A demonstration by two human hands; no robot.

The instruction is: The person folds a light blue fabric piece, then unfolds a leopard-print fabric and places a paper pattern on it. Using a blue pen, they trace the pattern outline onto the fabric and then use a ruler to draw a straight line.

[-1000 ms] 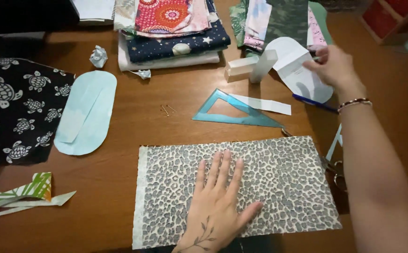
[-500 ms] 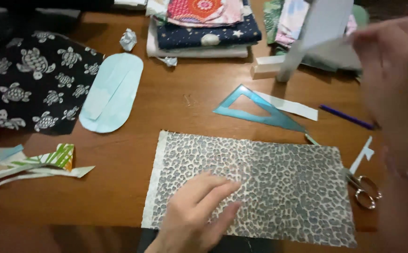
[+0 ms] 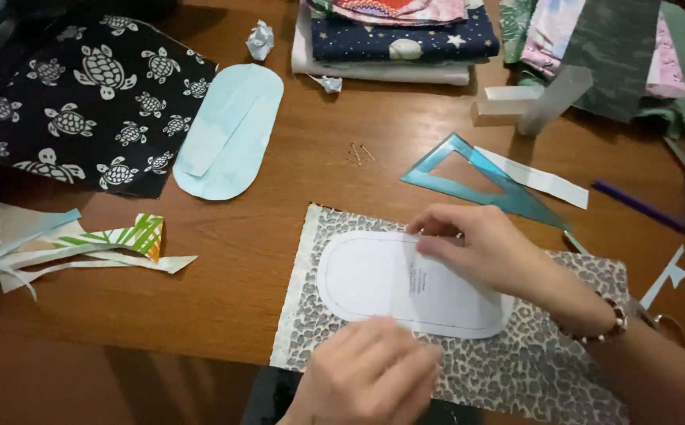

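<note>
— Where's the paper pattern point(image 3: 393, 283) sitting?

— Flat on the leopard-print fabric point(image 3: 515, 370), near the front edge of the tabletop point(image 3: 295, 228). Her right hand point(image 3: 488, 252) pinches its upper edge between fingertips; the left hand point(image 3: 370, 374) presses down on the lower edge, fingers curled, grip closed on nothing.

— Will it handle easily?

— I'd say it's feather-light and floppy, so it could skid on the cloth or crease. The fabric is soft and may ruck up beneath it. Best held by its edges, flat, with spread fingers.

— Anything close by?

— A blue set square point(image 3: 476, 177) just beyond, and a pale blue oval piece point(image 3: 228, 134) further left.
</note>
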